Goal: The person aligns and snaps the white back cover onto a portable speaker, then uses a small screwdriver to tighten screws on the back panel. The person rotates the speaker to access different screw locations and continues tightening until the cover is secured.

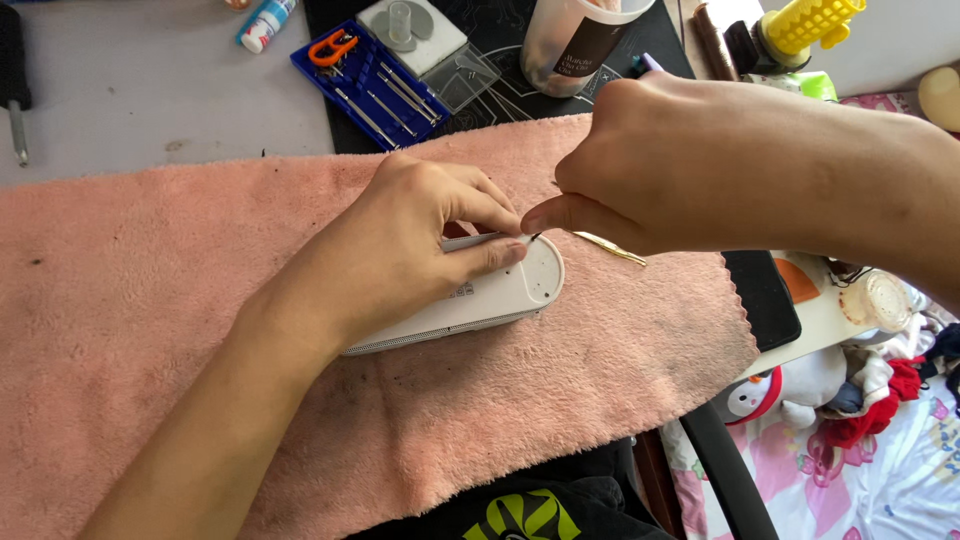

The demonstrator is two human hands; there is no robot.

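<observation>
A white, pill-shaped speaker (pixel 500 295) lies on a pink towel (pixel 150 300). My left hand (pixel 420 240) rests over the speaker and grips its top edge, thumb and forefinger pinched near the rounded end. My right hand (pixel 620 170) comes in from the right, fingers pinched shut on a small thin tool whose dark tip touches the speaker by my left fingertips. A gold-coloured pair of tweezers (pixel 610 248) lies on the towel just beyond the speaker's end, partly hidden under my right hand.
A blue tray of small screwdrivers (pixel 365 75) and a clear plastic box (pixel 455 70) sit behind the towel on a dark mat. A plastic cup (pixel 570 45), a small white bottle (pixel 262 22) and a yellow-topped object (pixel 810 22) stand further back. A black phone-like slab (pixel 762 295) lies at right.
</observation>
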